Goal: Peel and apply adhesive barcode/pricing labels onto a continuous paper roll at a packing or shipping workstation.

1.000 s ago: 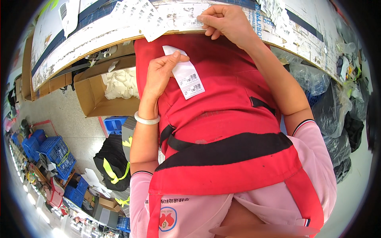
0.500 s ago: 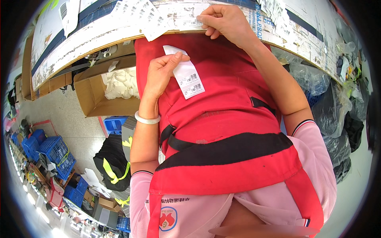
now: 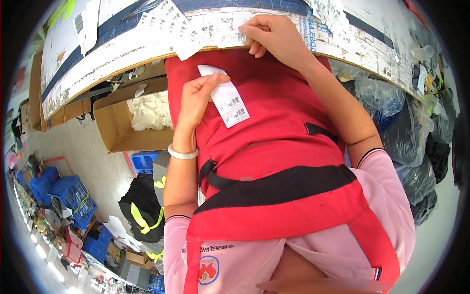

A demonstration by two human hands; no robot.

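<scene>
My left hand [image 3: 196, 98] pinches a strip of white barcode labels [image 3: 228, 102] between thumb and fingers. The strip hangs in front of my red apron, its printed end pointing down. At the table's near edge my right hand [image 3: 276, 39] is closed, thumb against forefinger. Its fingertips are at a small white barcode label [image 3: 239, 37] by the worn white tabletop [image 3: 215, 20]; whether the label is stuck down cannot be told. Left of it, sheets of barcode labels [image 3: 172, 30] lie fanned out, one corner hanging over the edge.
More label sheets [image 3: 329, 22] lie on the right of the table. Below the table on the left stands a cardboard box [image 3: 115, 125] with white scraps [image 3: 151, 111]. Clear plastic bags [image 3: 399, 132] crowd the right side. Blue crates [image 3: 73, 196] and a black bundle [image 3: 142, 206] are on the left floor.
The table and both hands sit slightly lower in the picture. My right hand has shifted a little left along the edge. Both hands keep their grip.
</scene>
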